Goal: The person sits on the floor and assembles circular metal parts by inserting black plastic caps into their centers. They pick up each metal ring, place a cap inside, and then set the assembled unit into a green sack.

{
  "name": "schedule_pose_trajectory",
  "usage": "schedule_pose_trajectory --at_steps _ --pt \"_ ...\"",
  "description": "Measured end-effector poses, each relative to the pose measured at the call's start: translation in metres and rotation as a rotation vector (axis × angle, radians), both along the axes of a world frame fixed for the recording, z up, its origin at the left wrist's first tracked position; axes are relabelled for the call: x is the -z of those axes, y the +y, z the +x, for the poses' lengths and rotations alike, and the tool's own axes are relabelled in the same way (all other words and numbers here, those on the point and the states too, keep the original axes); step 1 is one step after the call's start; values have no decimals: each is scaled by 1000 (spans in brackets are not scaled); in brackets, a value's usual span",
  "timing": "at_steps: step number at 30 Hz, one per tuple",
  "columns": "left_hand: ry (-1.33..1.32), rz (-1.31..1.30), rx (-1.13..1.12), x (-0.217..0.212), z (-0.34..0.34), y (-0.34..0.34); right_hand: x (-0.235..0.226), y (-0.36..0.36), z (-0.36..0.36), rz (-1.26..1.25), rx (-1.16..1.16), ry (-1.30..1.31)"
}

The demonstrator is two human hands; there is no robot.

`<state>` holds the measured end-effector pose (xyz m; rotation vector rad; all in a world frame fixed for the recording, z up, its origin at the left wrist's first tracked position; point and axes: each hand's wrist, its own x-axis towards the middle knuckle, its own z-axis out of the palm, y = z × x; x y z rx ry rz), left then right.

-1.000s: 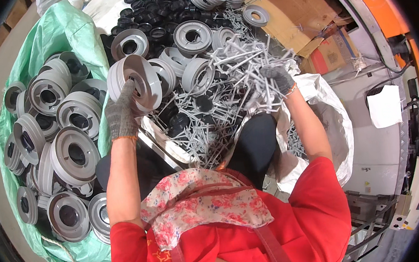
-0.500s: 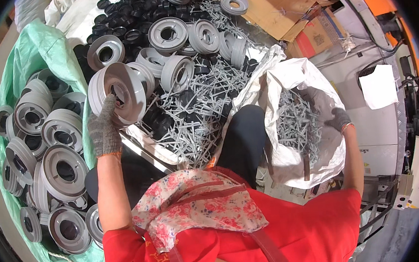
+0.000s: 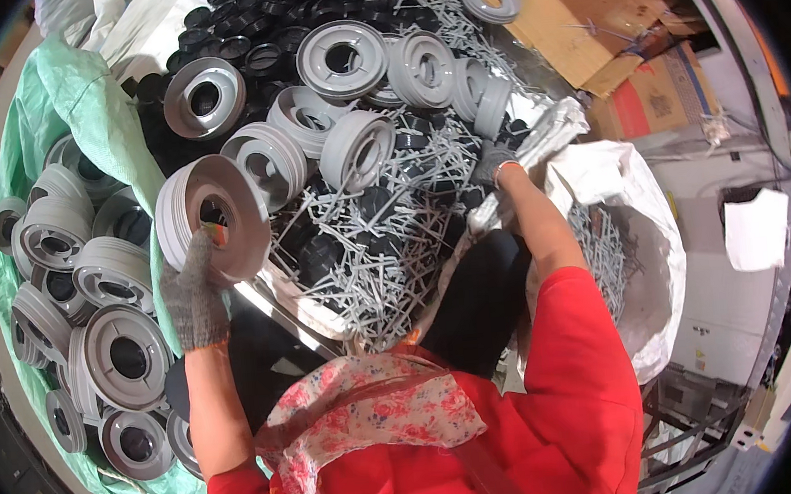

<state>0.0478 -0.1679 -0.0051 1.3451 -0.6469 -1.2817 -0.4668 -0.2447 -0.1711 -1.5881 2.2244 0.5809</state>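
My left hand (image 3: 195, 300), in a grey knit glove, grips a round grey plastic housing (image 3: 242, 208) by its lower rim, thumb inside the opening. The housing is tilted, its wide mouth facing right. Over the right edge of the pile is my gloved right hand (image 3: 493, 163), beside the lip of a white sack and close to some black caps. Its fingers are mostly hidden, so any hold cannot be made out. Below and between the hands lies a heap of thin grey plastic sprues (image 3: 387, 257). Similar grey housings (image 3: 357, 150) rest behind it.
A green sack (image 3: 57, 83) full of grey housings stands at my left. Black caps (image 3: 252, 21) are heaped at the back. To my right, a white sack (image 3: 656, 226) holds more sprues. Cardboard (image 3: 544, 12) lies at the far right, near a light machine cabinet (image 3: 717, 315).
My right hand has left the white sack on the right and reached across to the pile's right edge. My left hand still holds the housing, shifted slightly. The view has turned a little.
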Motion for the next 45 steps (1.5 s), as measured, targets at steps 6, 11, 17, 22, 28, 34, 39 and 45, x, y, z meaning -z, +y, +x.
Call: schedule_pose_trajectory --at_steps 6,11,17,22,28,34,39,45 --pt "-152 16 5 -6 -6 4 70 -20 -58 96 70 -169" --pt "-152 112 -30 -10 -7 11 68 -26 -53 53 13 -194" --pt "-113 22 -25 -9 -2 18 58 -21 -29 64 -104 -193" --pt "-51 -8 -40 -9 5 24 -28 -27 13 -145 69 -384" --pt "50 -18 -17 -10 6 20 -82 -4 15 -358 573 -1463" --pt "47 -78 13 -4 13 16 -170 30 13 -285 335 -2076" --pt "59 -11 -81 -17 15 24 -266 107 -36 -519 616 -1779" --pt "67 -71 -35 -23 11 27 -299 208 -101 -160 3 202"
